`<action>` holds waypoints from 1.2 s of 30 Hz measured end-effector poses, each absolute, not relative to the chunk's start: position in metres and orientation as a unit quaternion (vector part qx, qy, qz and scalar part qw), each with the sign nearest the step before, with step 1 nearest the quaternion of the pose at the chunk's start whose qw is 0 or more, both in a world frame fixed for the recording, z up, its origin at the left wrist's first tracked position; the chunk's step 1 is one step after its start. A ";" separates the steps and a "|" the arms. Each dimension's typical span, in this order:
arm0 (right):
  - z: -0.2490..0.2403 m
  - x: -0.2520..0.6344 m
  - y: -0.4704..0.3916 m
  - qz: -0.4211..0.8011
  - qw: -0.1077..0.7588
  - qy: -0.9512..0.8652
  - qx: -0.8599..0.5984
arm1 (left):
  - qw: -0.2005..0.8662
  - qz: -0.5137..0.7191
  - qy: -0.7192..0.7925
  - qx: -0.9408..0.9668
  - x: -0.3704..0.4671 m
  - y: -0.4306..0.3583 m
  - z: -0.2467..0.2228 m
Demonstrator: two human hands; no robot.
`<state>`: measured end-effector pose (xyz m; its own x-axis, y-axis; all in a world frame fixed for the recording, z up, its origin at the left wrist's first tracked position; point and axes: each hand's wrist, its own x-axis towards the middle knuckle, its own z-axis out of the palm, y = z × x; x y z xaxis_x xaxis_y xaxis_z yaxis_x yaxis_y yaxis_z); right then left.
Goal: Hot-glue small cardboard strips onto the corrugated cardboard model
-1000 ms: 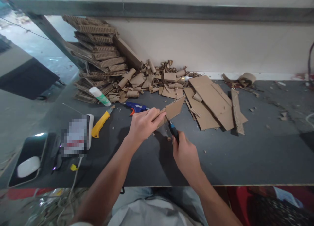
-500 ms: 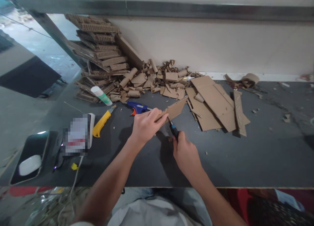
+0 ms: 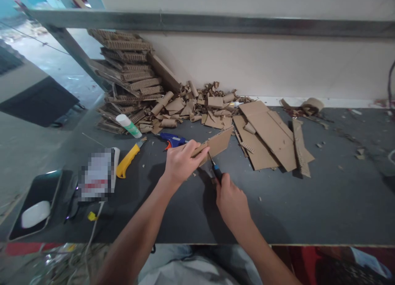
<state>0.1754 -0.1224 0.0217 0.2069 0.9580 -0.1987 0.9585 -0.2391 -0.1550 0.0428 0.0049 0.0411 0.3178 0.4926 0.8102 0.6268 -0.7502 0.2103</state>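
My left hand (image 3: pixel 182 162) grips a flat brown cardboard piece (image 3: pixel 217 143) and holds it tilted above the dark table (image 3: pixel 308 202). My right hand (image 3: pixel 231 200) is closed around a small knife with a black and blue handle (image 3: pixel 217 172). Its thin blade points up and touches the lower edge of the cardboard piece near my left fingertips.
A blue glue gun (image 3: pixel 170 139) and a yellow utility knife (image 3: pixel 128 160) lie left of my hands. A white glue bottle (image 3: pixel 128 125) lies by stacked corrugated cardboard (image 3: pixel 128 77). Scraps (image 3: pixel 200 106) and flat cardboard sheets (image 3: pixel 268 134) lie behind. A mouse (image 3: pixel 35 214) sits far left.
My right hand has drawn the knife slightly back toward me along the cardboard edge. The left hand keeps its grip. The view has tilted up a little.
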 end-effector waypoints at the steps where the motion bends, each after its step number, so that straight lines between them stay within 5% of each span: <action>1: 0.023 0.175 -0.123 -0.132 0.009 0.617 0.776 | 0.074 -0.470 -0.349 -0.807 0.043 0.005 0.042; 12: 0.031 0.175 -0.134 -0.140 0.068 0.611 0.776 | 0.094 -0.448 -0.348 -0.818 0.038 0.006 0.042; 22: 0.034 0.180 -0.133 -0.141 0.053 0.600 0.786 | 0.068 -0.252 -0.400 -0.879 0.046 0.015 0.090; 31: 0.033 0.183 -0.131 -0.129 0.034 0.610 0.781 | -0.111 -0.284 -0.414 -0.858 0.034 0.059 0.075; 36: 0.042 0.181 -0.125 -0.136 0.052 0.615 0.775 | -0.136 -0.201 -0.420 -0.874 0.026 0.076 0.074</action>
<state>0.1807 -0.1246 0.0420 0.2074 0.9391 -0.2738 0.9672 -0.2389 -0.0865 0.0262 0.0761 0.0742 0.5665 0.7891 0.2375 0.6795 -0.6104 0.4071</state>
